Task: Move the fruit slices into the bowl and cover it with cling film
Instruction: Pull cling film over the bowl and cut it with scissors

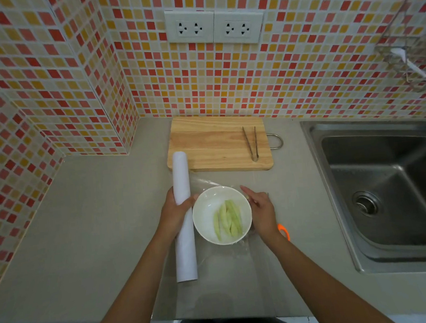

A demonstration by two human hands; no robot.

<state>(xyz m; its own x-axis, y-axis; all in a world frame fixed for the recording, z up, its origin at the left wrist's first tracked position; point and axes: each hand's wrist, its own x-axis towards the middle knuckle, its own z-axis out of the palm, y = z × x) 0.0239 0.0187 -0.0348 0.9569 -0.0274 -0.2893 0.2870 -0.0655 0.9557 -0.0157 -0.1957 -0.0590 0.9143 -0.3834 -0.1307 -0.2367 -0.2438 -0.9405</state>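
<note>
White round ceramic bowl (221, 215) holding pale green fruit slices (228, 219), left hand (175, 211) gripping white cling film roll (183, 216), right hand (259, 210) fingers straight, pressing clear film sheet (208, 181) beside bowl.

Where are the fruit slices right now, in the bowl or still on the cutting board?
In the bowl: the pale green fruit slices lie inside it.
</note>
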